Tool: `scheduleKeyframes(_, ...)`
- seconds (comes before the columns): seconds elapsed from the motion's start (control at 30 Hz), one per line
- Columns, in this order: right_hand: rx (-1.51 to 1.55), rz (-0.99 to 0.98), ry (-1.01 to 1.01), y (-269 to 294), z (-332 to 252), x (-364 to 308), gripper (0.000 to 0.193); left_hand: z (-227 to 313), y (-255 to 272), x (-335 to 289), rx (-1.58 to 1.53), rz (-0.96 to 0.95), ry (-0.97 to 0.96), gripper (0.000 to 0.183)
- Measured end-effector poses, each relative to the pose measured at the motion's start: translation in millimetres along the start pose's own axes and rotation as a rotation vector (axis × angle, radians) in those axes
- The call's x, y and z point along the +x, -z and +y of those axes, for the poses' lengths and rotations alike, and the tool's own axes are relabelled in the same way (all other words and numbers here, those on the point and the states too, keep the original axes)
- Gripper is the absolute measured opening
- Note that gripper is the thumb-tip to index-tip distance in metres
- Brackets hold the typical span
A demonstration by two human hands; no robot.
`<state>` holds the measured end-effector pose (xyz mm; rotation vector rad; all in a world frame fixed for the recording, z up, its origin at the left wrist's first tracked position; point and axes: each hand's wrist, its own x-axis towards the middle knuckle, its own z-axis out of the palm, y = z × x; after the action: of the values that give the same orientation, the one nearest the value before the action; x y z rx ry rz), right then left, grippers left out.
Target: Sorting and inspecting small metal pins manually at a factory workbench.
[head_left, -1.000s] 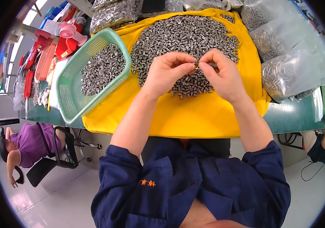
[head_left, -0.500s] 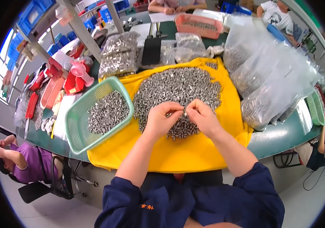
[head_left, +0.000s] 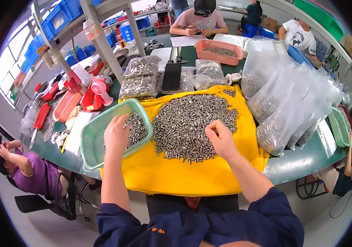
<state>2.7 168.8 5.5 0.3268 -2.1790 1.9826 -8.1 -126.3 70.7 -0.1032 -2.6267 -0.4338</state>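
Observation:
My left hand point(head_left: 117, 133) is over the green plastic basket point(head_left: 88, 144), its fingers loosely apart above the small metal cylindrical parts point(head_left: 137, 131) inside. No part shows in that hand, though its palm is hidden. Over the right side of a large heap of similar small metal parts point(head_left: 192, 117), my right hand point(head_left: 222, 139) is closed, thumb against curled fingers. Whatever it may pinch is too small to make out. The heap lies spread on a yellow cloth point(head_left: 176, 177), and the basket rests partly on the cloth's left side.
Clear plastic bags of metal parts point(head_left: 281, 131) stand at the right. Behind the heap lie packed bags point(head_left: 139, 84), a black phone point(head_left: 171, 77), a caliper point(head_left: 178, 55) and a pink basket point(head_left: 219, 51). Red bins point(head_left: 91, 99) sit at the left. Other people sit around the table.
My left hand has moved left from the heap to over the green basket, and its fingers have loosened. The right hand stays over the heap, now apart from the left. The view has tilted up.

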Motion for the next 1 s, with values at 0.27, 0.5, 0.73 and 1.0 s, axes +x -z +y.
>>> scheduleKeyframes(0.27, 0.018, 0.03, 0.0, 4.7, 0.3, 2.7, 0.007, 103.0, -76.6, -15.0, -0.193, -0.457, -0.424, 0.035)
scheduleKeyframes(0.5, -0.011, 0.033, 0.012, 7.4, -1.0, 2.1, 0.007, 110.8, -104.8, -12.4, -0.242, -0.48, -0.469, 0.022)
scheduleKeyframes(0.73, -0.019, 0.031, 0.021, 3.3, -1.8, 1.4, 0.007, 108.1, -108.8, -21.9, -0.273, -0.438, -0.401, 0.008)
scheduleKeyframes(1.0, -0.049, 0.041, 0.034, 2.7, 5.1, 3.4, 0.007, 107.2, -116.0, -24.5, -0.287, -0.41, -0.348, 0.008)
